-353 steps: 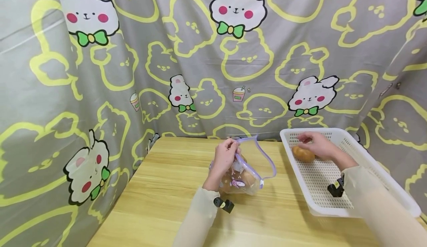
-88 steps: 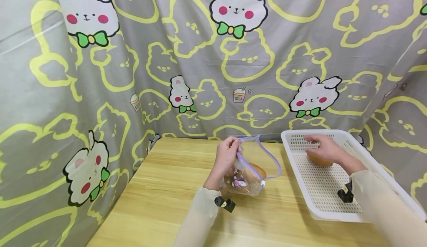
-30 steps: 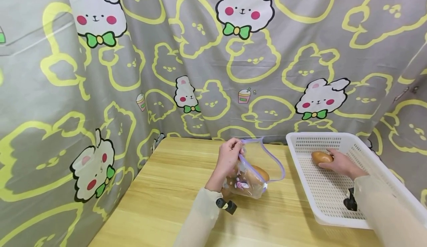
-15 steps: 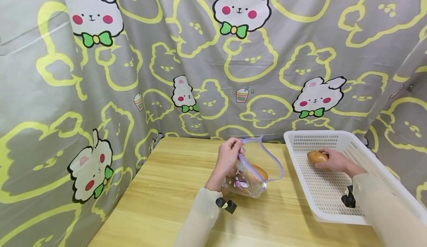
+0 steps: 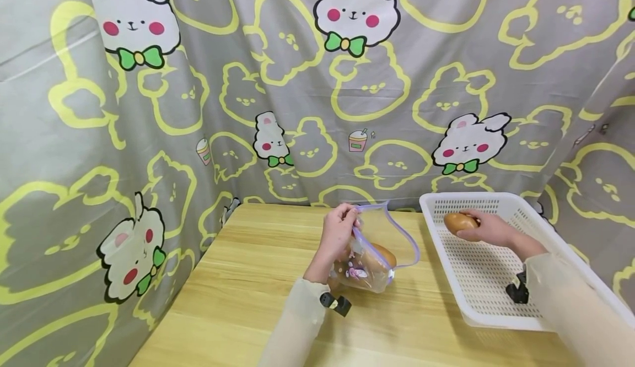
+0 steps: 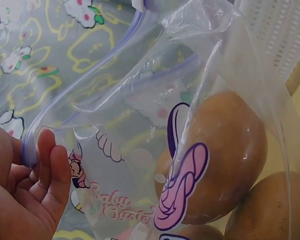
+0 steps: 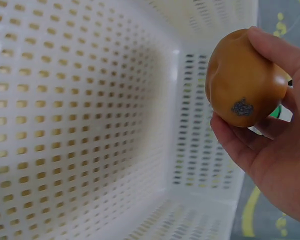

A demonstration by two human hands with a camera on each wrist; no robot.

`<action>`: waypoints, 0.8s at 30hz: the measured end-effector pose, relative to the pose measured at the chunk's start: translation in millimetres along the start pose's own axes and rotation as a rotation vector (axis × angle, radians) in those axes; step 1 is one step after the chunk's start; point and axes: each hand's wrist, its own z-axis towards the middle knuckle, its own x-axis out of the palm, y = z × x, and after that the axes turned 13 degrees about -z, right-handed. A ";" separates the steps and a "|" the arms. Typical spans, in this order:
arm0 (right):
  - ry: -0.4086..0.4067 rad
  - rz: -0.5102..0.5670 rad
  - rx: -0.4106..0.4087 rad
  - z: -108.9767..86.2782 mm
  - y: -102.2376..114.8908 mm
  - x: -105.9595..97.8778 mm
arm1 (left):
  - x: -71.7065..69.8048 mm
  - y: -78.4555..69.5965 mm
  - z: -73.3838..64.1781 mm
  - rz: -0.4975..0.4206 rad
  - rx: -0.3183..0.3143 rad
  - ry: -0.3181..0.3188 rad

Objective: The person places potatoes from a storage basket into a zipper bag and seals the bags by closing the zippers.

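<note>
My left hand (image 5: 338, 230) pinches the purple zip edge of a clear plastic bag (image 5: 364, 279) at its upper left corner, and the mouth gapes toward the right. Inside the bag lie several smooth brown rolls (image 6: 225, 150), visible through the printed film in the left wrist view. My right hand (image 5: 493, 229) grips another glossy brown bread roll (image 5: 460, 225) over the far left part of the white basket. The right wrist view shows a grey speckled patch on this roll (image 7: 245, 80), with the thumb on one side and fingers curled on the other.
The white perforated plastic basket (image 5: 448, 284) stands on the right of the wooden table (image 5: 238, 279), to the right of the bag. A grey curtain (image 5: 297, 97) with cartoon rabbits hangs behind the table and along both sides.
An earlier lumpy roll has left the basket, and a roll now shows at the bag's mouth. My right hand has taken hold of another roll and moved it leftward and up. The left hand keeps its pinch.
</note>
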 end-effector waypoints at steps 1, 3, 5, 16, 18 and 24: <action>-0.004 -0.007 -0.007 0.0 2.6 -1.7 | 0.0 0.0 -0.2 -0.003 -0.003 0.001; -0.017 -0.014 -0.022 -0.4 8.7 -5.3 | 0.2 0.3 -0.4 -0.006 -0.005 0.001; -0.033 -0.025 -0.037 -1.1 15.2 -8.7 | 0.5 0.7 -0.4 -0.009 -0.008 0.002; -0.137 -0.079 -0.173 -10.2 61.1 -26.9 | 1.5 -0.2 -0.9 -0.004 -0.001 0.006; -0.155 -0.079 -0.201 -12.5 70.0 -29.4 | 1.7 -0.7 -1.1 0.001 0.002 0.009; -0.204 -0.115 -0.271 -22.4 97.5 -38.6 | 2.4 -2.8 -1.5 0.008 0.004 0.004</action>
